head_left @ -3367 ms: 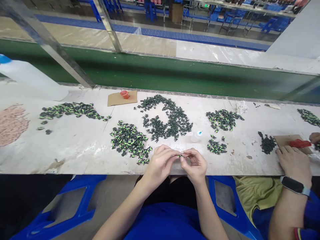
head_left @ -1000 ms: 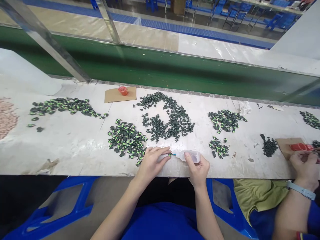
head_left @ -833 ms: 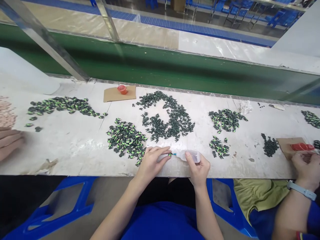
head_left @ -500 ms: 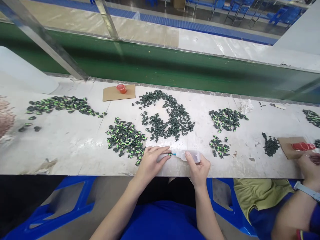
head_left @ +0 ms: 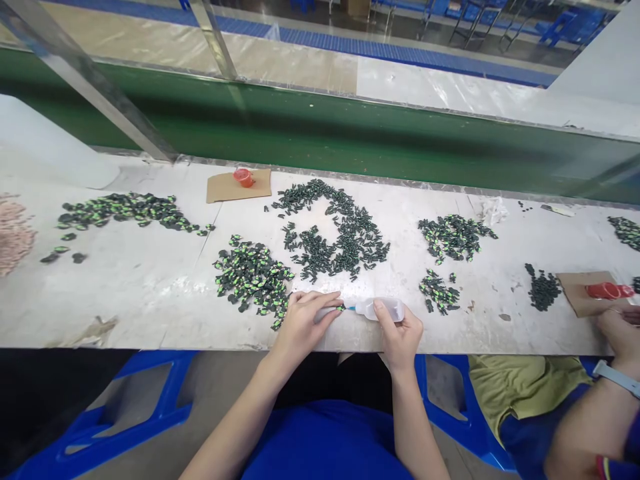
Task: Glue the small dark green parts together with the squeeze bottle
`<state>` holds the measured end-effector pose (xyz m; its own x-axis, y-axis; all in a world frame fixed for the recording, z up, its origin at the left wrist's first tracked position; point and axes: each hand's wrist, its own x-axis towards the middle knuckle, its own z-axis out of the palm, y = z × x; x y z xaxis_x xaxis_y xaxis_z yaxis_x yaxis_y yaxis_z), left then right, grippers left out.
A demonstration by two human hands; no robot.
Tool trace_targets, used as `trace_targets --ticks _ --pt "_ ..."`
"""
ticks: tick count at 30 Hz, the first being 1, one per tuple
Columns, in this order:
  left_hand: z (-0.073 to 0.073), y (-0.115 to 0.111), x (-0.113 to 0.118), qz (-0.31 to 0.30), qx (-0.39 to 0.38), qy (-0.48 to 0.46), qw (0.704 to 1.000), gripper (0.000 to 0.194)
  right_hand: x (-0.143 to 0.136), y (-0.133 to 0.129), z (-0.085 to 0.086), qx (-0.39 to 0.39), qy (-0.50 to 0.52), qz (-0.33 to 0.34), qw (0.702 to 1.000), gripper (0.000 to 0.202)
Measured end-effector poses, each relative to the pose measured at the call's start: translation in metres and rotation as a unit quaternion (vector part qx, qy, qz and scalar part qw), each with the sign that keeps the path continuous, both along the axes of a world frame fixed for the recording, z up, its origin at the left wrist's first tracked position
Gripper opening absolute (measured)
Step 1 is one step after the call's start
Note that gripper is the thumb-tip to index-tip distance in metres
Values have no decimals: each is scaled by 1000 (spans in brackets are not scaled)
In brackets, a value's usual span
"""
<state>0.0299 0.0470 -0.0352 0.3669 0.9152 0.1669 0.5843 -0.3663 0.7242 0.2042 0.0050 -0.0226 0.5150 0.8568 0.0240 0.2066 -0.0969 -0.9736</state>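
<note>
The left hand is pinching a small black-and-green piece between its closed thumb and fingertips, just above the near side of the table. The right hand is closing around a clear squeeze bottle, lying nearly level, its blue tip pointing left at the piece; whether they are touching is too small to tell. A black-and-green pile is lying just beside the left hand, and a pile of dark pieces is spreading beyond both hands. Farther back, a red cup is sitting on cardboard.
</note>
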Motion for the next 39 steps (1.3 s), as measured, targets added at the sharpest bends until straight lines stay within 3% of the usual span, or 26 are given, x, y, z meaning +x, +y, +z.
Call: trace_targets --ticks 6,15,21,24,26,28,32,34,39 --pt "1 1 -1 -4 -7 3 1000 24 -1 1 3 3 3 -23 1000 26" --pt "-3 1 -2 -5 -15 -2 1000 23 -1 1 -2 -8 -4 2 1000 24" --pt "-3 3 -1 -11 -24 -1 1000 26 5 0 -3 53 38 -68 996 27" --pt "4 6 -3 -35 -29 0 999 26 15 2 0 112 89 -124 982 25" --pt "10 9 -5 -46 -23 8 999 22 23 7 3 124 105 -123 979 28" --pt "17 13 -9 -23 1 27 999 15 30 14 4 123 114 -99 981 37" --pt "21 21 -15 118 79 78 987 16 38 28 0 96 86 -84 988 53" --pt "19 25 -15 158 100 94 978 16 39 32 -4 75 67 -82 992 55" --pt "15 30 -10 138 80 111 981 15 36 28 -6 81 20 -79 993 60"
